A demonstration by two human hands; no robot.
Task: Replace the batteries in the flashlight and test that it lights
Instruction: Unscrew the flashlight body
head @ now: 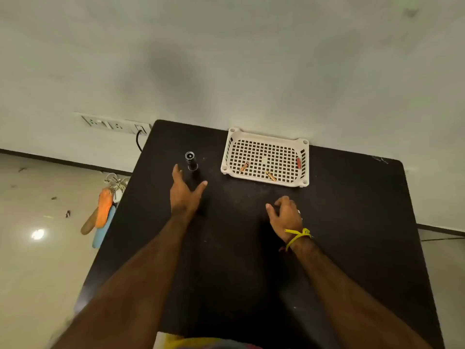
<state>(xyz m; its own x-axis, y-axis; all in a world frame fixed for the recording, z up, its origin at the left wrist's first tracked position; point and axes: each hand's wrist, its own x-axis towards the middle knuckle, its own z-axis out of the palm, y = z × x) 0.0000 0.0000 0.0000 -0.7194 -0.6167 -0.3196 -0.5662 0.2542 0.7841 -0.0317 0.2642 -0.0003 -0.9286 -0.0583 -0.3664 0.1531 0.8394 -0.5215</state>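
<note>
Flashlight (191, 161) stands upright on black counter (352, 222), far-left area, lens up, w/ left hand (185, 195) spread open just near of it, not touching. Right hand (285, 214) loosely curled, holding nothing, mid-counter. White basket (305, 162) w/ batteries (270, 175) sits at far edge; near half of counter bare.

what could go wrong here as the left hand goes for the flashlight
The flashlight stands upright on end on the black table, so the open left hand reaching in could knock it over and let it roll. It also blends into the dark surface. The loose batteries in the perforated white basket are hard to tell fresh from spent.
</note>
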